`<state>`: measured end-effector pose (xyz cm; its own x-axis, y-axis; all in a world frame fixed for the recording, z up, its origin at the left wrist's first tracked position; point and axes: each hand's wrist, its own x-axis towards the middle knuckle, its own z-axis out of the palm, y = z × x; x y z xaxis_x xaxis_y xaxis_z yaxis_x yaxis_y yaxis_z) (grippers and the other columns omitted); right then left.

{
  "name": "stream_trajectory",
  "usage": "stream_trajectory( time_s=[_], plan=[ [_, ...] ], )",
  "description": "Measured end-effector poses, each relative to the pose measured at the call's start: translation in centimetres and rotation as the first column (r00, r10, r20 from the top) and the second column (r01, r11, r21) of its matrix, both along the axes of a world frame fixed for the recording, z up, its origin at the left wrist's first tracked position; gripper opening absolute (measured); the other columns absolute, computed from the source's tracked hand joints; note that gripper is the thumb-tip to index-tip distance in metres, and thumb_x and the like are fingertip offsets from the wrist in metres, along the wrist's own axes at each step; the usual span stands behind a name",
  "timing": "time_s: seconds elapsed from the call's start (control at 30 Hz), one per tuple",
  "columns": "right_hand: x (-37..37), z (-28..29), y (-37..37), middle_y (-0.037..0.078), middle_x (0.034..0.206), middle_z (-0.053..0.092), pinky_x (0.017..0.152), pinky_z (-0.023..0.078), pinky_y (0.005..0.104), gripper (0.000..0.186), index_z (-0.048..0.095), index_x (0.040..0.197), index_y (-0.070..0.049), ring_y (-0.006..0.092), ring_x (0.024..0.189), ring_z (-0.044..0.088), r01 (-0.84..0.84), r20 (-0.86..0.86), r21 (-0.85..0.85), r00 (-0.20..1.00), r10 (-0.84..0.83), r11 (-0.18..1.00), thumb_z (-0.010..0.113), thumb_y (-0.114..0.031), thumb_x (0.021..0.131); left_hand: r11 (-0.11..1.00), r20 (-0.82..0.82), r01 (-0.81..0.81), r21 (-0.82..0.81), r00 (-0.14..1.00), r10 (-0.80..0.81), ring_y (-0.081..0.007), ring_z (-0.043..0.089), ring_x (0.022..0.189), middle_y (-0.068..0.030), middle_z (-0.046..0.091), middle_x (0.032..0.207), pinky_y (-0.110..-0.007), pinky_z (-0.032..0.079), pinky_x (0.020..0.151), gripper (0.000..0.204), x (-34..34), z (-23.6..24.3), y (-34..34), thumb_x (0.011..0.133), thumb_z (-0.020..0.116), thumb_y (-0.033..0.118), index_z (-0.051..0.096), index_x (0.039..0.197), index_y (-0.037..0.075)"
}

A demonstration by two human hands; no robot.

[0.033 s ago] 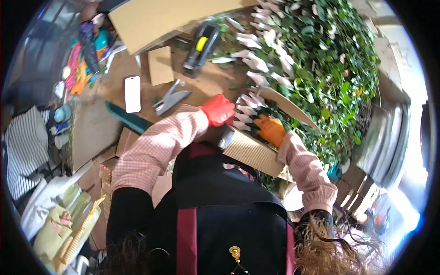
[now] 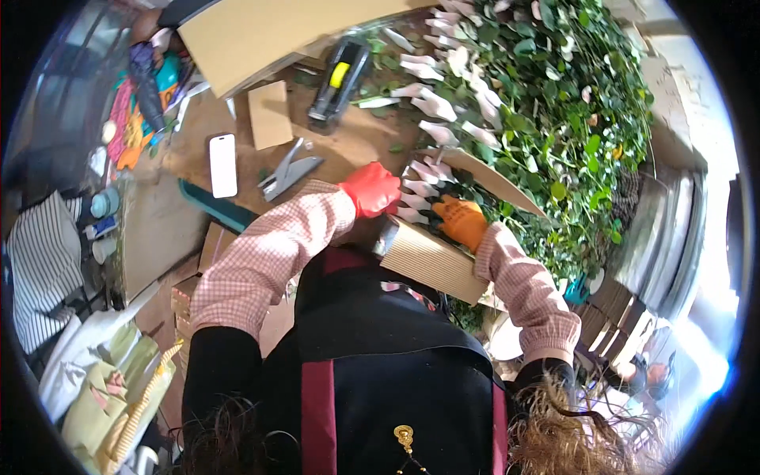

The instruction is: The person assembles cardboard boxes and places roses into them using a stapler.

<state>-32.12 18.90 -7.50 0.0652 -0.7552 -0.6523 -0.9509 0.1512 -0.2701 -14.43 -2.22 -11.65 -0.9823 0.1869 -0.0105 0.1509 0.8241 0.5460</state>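
My left hand, in a red rubber glove, is closed at the left end of a short row of white-sleeved flower buds; what it grips is hidden. My right hand, in an orange glove, has its fingers curled at that row's right side, their hold also hidden. A corrugated cardboard wrap lies just below both hands, and a flat cardboard strip slants above my right hand. Left of my hands are a metal stapler, a white phone and a small cardboard rectangle.
A black tool with a yellow label and a large cardboard sheet are at the back. Leafy stems with more sleeved buds fill the right. Colourful gloves, a teal tray and striped cloth are leftward; stacked sheets stand far right.
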Motion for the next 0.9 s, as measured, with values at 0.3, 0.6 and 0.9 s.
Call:
stream_trajectory(
  time_s=[0.3,0.6,0.9],
  plan=[
    [0.3,1.1,0.9,0.018,0.136,0.050,0.100,0.045,0.0431,0.042,0.055,0.126,-0.011,0.0364,0.121,0.054,0.135,0.122,0.009,0.983,-0.135,0.991,0.062,-0.027,0.088,0.951,0.103,0.288,-0.114,0.955,-0.277,-0.0324,0.067,0.067,-0.0129,0.066,0.069,-0.043,0.052,0.059,0.019,-3.0,1.1,1.4,0.080,0.060,0.021,0.068,0.066,0.010],
    [1.0,0.3,-0.1,0.019,0.136,0.048,0.096,0.049,0.0430,0.042,0.055,0.126,-0.010,0.0371,0.117,0.057,0.097,0.092,0.130,0.990,-0.109,0.987,0.062,-0.026,0.089,0.880,0.211,0.273,-0.389,0.956,-0.204,-0.0263,0.065,0.058,-0.0079,0.065,0.061,-0.042,0.047,0.052,0.025,-1.0,5.7,-4.5,0.080,0.066,0.027,0.067,0.060,0.013],
    [-1.6,-0.7,0.4,0.018,0.154,0.036,0.109,0.039,0.0435,0.060,0.051,0.141,-0.012,0.0379,0.130,0.048,0.143,0.229,0.131,0.958,-0.170,0.981,0.061,-0.044,0.091,0.990,0.071,0.057,-0.129,0.996,-0.048,-0.0269,0.067,0.061,-0.0082,0.068,0.065,-0.040,0.049,0.055,0.016,-2.5,2.7,-0.2,0.083,0.062,0.023,0.076,0.081,0.014]
  ],
)
